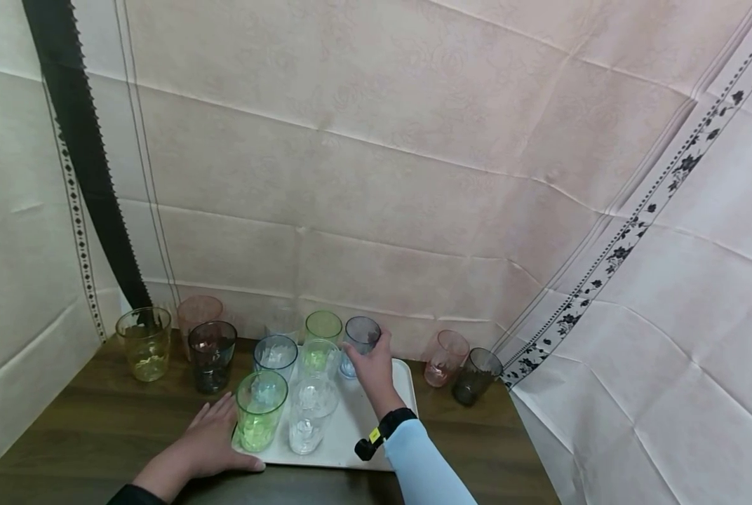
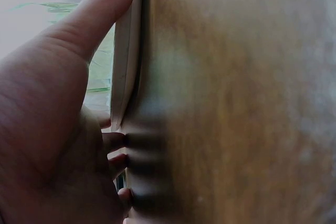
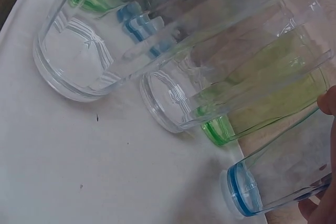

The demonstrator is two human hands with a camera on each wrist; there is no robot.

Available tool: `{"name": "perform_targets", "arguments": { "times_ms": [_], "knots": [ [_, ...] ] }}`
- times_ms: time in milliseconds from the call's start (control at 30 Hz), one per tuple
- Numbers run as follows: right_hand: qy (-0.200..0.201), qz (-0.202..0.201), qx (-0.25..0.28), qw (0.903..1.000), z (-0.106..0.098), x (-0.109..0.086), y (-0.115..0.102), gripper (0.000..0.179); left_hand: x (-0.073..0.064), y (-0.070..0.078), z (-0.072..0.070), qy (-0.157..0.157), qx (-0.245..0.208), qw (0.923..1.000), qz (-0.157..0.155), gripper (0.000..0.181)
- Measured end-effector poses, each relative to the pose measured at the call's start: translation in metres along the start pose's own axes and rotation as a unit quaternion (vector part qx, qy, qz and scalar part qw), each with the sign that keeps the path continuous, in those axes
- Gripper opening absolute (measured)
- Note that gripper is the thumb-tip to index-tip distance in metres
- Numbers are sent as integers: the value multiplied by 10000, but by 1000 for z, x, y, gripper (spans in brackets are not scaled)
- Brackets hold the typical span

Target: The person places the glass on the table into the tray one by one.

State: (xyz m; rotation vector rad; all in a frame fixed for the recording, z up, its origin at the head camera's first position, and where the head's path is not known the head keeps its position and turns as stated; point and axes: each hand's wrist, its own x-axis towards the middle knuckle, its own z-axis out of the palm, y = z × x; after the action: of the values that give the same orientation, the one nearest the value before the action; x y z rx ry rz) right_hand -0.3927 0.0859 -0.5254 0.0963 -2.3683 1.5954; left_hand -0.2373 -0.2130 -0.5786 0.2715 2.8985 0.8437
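Note:
My right hand (image 1: pixel 374 368) grips a blue-tinted glass tumbler (image 1: pixel 362 335) by its upper part, at the back of a white tray (image 1: pixel 366 428). In the right wrist view, the tumbler's blue base (image 3: pixel 245 190) is at the tray surface; whether it touches cannot be told. Around the tray's front left corner lies my left hand (image 1: pixel 208 442), its thumb (image 2: pixel 100 17) against the rim and its other fingers extended along the side. Close to it stands a green tumbler (image 1: pixel 259 421). Clear tumblers (image 1: pixel 306 424), another green one (image 1: pixel 323 324) and a bluish one (image 1: pixel 275 353) also stand on the tray.
Left of the tray on the wooden table (image 1: pixel 66 435) stand a yellow glass (image 1: pixel 145 347), a dark glass (image 1: pixel 212 358) and a pink glass (image 1: pixel 198 312). To its right are a pink tumbler (image 1: pixel 445 358) and a dark grey one (image 1: pixel 475 377). A pale cloth (image 1: pixel 382 175) hangs behind.

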Motion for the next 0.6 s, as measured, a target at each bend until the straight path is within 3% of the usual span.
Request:
{"name": "perform_targets", "arguments": {
  "times_ms": [300, 600],
  "knots": [
    [8, 75, -165, 9998, 4, 3, 5, 99, 0, -2, 3, 167, 66, 9997, 171, 143],
    [42, 88, -182, 9998, 6, 4, 8, 100, 0, -2, 2, 146, 67, 9998, 136, 144]
  ]
}}
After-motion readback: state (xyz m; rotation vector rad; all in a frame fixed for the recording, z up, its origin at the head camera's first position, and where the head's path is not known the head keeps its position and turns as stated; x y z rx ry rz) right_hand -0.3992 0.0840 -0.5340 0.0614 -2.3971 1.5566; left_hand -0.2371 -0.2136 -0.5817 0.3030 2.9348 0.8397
